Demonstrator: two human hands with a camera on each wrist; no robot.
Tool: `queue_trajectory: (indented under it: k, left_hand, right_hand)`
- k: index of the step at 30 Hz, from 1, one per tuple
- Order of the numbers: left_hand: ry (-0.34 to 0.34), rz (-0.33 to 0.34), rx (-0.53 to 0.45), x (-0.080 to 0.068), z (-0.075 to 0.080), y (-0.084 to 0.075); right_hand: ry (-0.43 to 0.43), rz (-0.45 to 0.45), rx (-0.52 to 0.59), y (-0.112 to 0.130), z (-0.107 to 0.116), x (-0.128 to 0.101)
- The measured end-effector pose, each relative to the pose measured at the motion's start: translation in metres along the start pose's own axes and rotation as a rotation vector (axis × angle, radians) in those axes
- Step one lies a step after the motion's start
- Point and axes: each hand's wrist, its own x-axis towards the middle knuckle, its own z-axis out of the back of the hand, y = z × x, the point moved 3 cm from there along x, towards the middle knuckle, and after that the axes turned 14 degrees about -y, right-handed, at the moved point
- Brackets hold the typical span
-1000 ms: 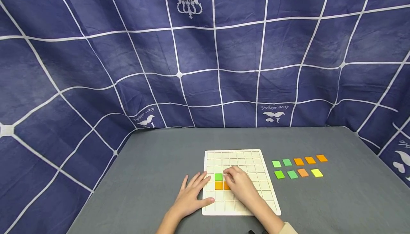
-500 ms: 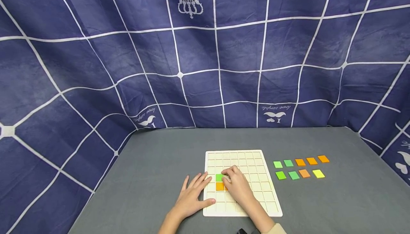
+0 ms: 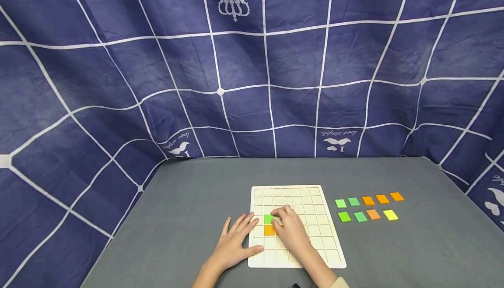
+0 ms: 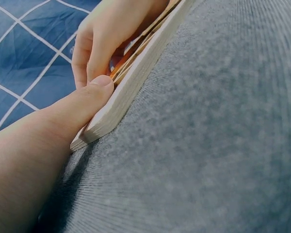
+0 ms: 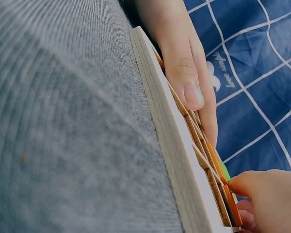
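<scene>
A pale wooden grid board [image 3: 320, 231] lies on the grey table. Fingers spread, my left hand [image 3: 233, 245] rests across its left edge; in the left wrist view the left thumb [image 4: 94, 92] presses on the rim. My right hand [image 3: 292, 233] is over the board with curled fingers, thumb and index finger at the right part of a green square tile [image 3: 268, 219], which they appear to pinch. An orange tile [image 3: 269, 230] sits in the cell nearer me. Beside it, a second orange tile [image 5: 230, 200] is largely covered by the right hand in the head view.
Right of the board, loose tiles lie in two rows: several orange ones [image 3: 382, 199], several greens [image 3: 344, 216] and a yellow one [image 3: 391, 215]. A blue curtain [image 3: 291, 104] with white lines stands behind the table. A small dark object [image 3: 296, 286] shows at the bottom edge.
My right hand has shifted slightly left, from the cell beside the green tile onto that tile's right part. The left hand stays in place.
</scene>
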Motion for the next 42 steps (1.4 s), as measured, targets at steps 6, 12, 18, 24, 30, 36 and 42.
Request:
queue_trajectory:
  k: [6,12,18,24,30,36,42]
  left_hand:
    - [-0.001,0.008,-0.008,-0.003,-0.002,-0.002]
    - [-0.024,-0.018,-0.005,-0.007,-0.004,-0.002]
    - [-0.053,-0.033,0.001,-0.009,-0.002,-0.001]
    - [-0.021,-0.004,-0.010,-0.009,-0.002,-0.001]
    - [-0.011,-0.002,-0.011,-0.010,0.000,-0.002]
    - [-0.010,-0.013,-0.003,-0.006,-0.002,-0.001]
    - [-0.017,-0.008,-0.015,0.000,0.001,-0.001]
  right_hand:
    - [-0.001,-0.006,-0.004,-0.001,0.000,-0.003]
    - [-0.010,0.000,-0.005,0.000,-0.001,-0.007]
    - [-0.010,-0.015,0.034,0.001,-0.003,-0.009]
    - [0.000,-0.027,0.059,0.000,-0.003,-0.008]
    - [0.007,-0.015,0.075,0.001,-0.002,-0.009]
    - [0.004,-0.034,0.084,0.001,0.000,-0.006]
    - [0.007,-0.042,0.100,0.001,-0.002,0.001]
